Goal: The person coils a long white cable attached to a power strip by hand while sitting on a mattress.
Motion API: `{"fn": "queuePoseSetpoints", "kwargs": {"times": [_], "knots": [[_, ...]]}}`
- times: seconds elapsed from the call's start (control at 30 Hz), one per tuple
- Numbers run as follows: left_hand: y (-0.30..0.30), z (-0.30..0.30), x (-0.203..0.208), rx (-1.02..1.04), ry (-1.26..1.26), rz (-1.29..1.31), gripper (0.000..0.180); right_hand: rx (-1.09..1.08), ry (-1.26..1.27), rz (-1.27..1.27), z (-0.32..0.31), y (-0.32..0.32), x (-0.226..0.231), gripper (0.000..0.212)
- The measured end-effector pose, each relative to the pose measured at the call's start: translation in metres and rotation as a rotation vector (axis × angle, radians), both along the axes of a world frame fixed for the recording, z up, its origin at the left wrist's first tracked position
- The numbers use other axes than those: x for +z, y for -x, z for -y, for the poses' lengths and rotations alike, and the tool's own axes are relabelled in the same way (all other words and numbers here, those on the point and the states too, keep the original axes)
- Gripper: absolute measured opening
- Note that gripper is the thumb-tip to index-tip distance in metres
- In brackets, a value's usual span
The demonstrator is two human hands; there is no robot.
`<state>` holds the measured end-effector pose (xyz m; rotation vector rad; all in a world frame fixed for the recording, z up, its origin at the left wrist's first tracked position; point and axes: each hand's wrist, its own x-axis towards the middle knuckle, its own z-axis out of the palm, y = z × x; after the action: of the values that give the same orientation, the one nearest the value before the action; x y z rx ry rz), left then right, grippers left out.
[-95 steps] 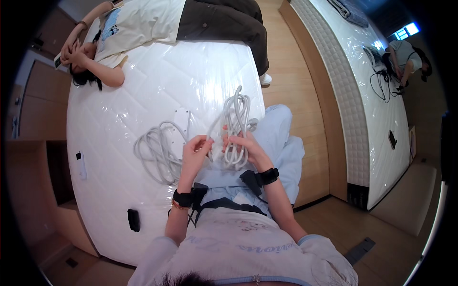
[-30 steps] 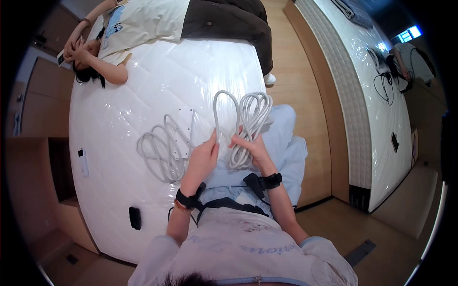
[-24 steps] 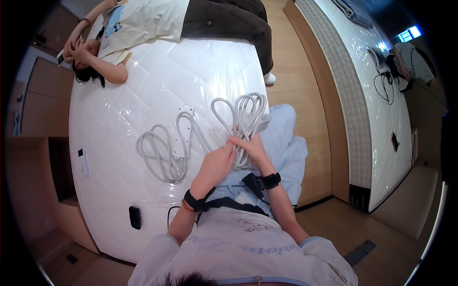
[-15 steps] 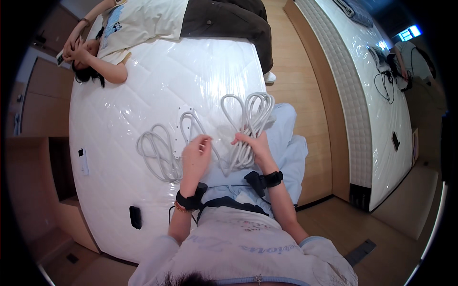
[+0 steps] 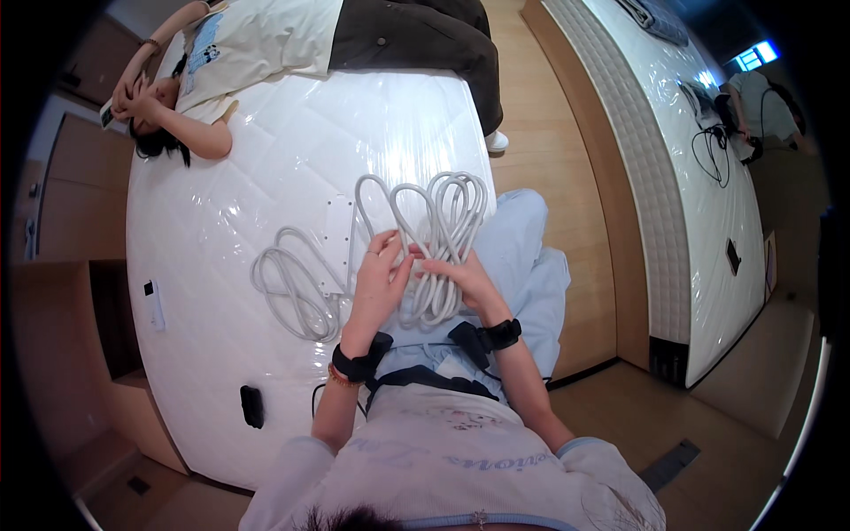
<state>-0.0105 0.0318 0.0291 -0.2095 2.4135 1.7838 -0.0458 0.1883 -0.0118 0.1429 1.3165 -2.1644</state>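
Observation:
My right hand (image 5: 467,278) is closed round a looped bundle of light grey cable (image 5: 458,202), held above my lap with its loops fanning away from me. Close beside it, my left hand (image 5: 381,281) pinches a strand of that same cable, and a fresh loop stands up beyond its fingers. The two hands almost touch. Left of them a white power strip (image 5: 337,232) lies on the plastic-wrapped mattress (image 5: 266,177). A second grey cable coil (image 5: 290,285) rests next to the strip. My fingers hide part of the bundle.
A person (image 5: 266,44) lies across the mattress's far side, holding a phone. Left lie a small white device (image 5: 155,305) and a black object (image 5: 252,405). Beyond the wooden floor strip (image 5: 567,195) on the right, another wrapped mattress (image 5: 655,159) carries black cables; another person is beside it.
My left hand has moved right and away from me to the bundle, bringing a strand of cable that now forms another loop. The bundle has shifted slightly left.

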Motion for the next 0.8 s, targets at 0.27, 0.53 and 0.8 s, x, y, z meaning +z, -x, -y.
{"fn": "queuePoseSetpoints", "kwargs": {"times": [0.27, 0.53, 0.8], "knots": [[-0.011, 0.004, -0.021, 0.078, 0.169, -0.234, 0.041, 0.036, 0.027, 0.028, -0.005, 0.002, 0.010, 0.031], [-0.010, 0.023, -0.043, 0.097, -0.135, 0.206, 0.039, 0.004, 0.255, 0.017, -0.013, 0.003, 0.008, 0.030], [-0.003, 0.013, -0.008, 0.056, -0.106, -0.089, 0.030, 0.011, 0.074, -0.024, -0.008, 0.007, 0.013, 0.038]]}}
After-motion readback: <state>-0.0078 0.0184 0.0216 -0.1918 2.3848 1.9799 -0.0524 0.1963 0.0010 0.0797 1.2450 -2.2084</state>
